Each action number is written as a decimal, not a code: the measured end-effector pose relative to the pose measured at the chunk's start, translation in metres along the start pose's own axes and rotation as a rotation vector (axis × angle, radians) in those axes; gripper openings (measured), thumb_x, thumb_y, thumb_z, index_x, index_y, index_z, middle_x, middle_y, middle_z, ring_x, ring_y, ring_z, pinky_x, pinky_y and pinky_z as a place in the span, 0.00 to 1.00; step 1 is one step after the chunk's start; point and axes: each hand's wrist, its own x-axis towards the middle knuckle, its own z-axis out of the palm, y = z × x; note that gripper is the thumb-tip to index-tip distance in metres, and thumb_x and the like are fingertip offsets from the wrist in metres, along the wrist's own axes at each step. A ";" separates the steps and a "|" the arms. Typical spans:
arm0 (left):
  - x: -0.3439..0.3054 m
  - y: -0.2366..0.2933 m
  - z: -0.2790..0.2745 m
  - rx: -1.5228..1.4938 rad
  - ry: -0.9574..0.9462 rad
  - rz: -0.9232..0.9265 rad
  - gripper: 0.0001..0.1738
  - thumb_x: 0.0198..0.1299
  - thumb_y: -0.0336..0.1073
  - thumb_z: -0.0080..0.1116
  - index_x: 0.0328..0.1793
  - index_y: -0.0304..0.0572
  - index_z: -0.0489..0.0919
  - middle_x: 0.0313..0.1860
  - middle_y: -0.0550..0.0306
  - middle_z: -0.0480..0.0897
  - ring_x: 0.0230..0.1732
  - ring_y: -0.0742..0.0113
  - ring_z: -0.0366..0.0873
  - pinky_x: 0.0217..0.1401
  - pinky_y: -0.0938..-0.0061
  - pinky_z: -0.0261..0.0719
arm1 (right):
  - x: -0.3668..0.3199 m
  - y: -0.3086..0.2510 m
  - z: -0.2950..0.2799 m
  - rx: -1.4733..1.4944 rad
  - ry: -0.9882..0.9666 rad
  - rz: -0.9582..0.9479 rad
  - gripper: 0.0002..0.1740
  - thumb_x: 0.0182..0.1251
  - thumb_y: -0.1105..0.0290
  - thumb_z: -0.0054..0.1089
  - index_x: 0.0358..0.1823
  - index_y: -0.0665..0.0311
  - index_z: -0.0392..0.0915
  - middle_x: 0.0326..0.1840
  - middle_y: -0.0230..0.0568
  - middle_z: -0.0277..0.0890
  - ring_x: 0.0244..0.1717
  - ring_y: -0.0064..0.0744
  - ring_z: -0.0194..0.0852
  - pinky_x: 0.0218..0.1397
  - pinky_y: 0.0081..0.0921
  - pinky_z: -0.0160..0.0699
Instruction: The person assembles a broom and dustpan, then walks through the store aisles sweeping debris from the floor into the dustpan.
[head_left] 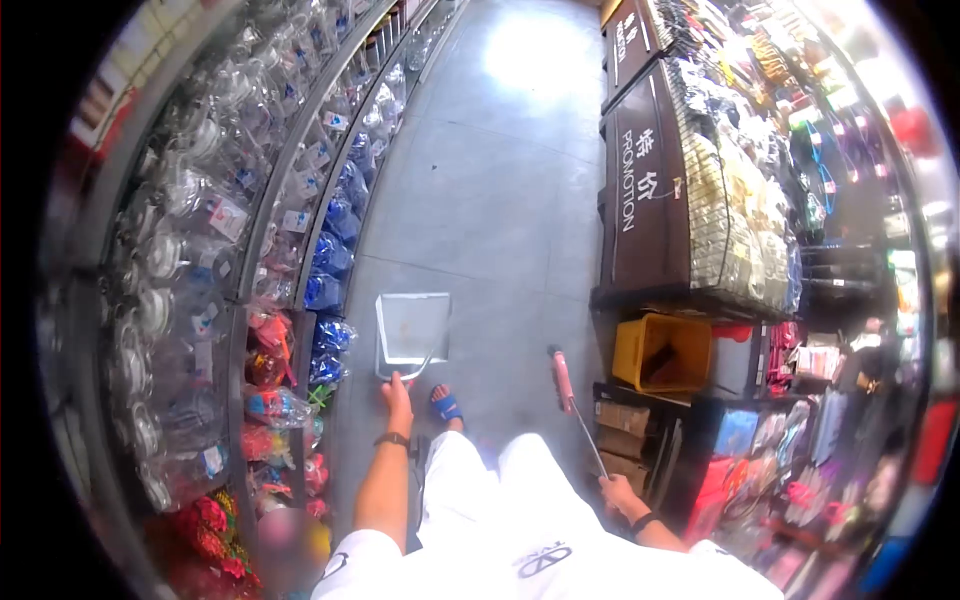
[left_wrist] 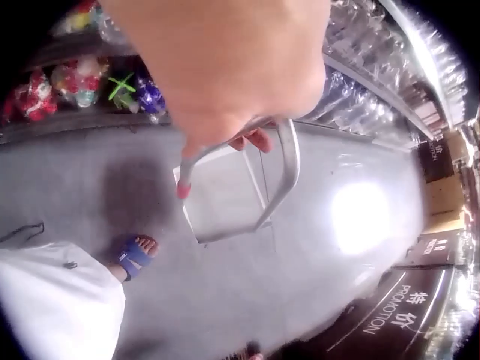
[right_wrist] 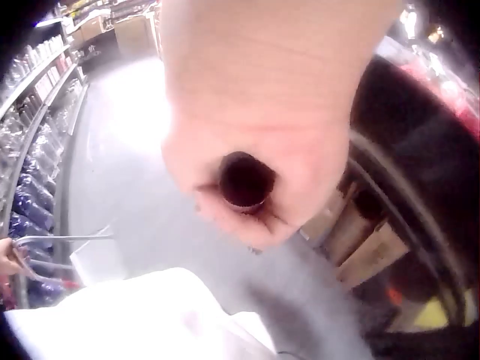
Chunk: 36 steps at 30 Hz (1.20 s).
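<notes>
In the head view my left hand (head_left: 397,398) grips the bent metal handle of a pale, square-edged dustpan (head_left: 413,328). From the left wrist view, the fingers of that hand (left_wrist: 232,90) wrap the top of the handle, with the dustpan (left_wrist: 225,195) below it over the floor. My right hand (head_left: 622,495) holds a long stick (head_left: 588,436) with a thin silver shaft; its far end is pink with a dark tip. In the right wrist view, the dark, round butt of the stick (right_wrist: 247,182) pokes out of the curled right hand (right_wrist: 255,127).
Shelves of bagged clear and blue plastic goods (head_left: 335,250) line the left. A brown promotion bin (head_left: 648,190), a yellow crate (head_left: 663,352) and cardboard boxes (head_left: 622,428) stand on the right. Between them runs a grey floor (head_left: 500,200); a foot in a blue slipper (head_left: 446,405) is near the dustpan.
</notes>
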 end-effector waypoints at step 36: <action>-0.121 0.822 0.498 -0.976 -1.943 -0.021 0.65 0.34 0.70 0.64 0.67 0.27 0.51 0.59 0.29 0.68 0.63 0.43 0.65 0.67 0.50 0.56 | 0.235 -0.613 -0.246 -0.348 0.118 -0.210 0.19 0.60 0.58 0.51 0.36 0.72 0.75 0.21 0.47 0.76 0.20 0.37 0.76 0.24 0.33 0.74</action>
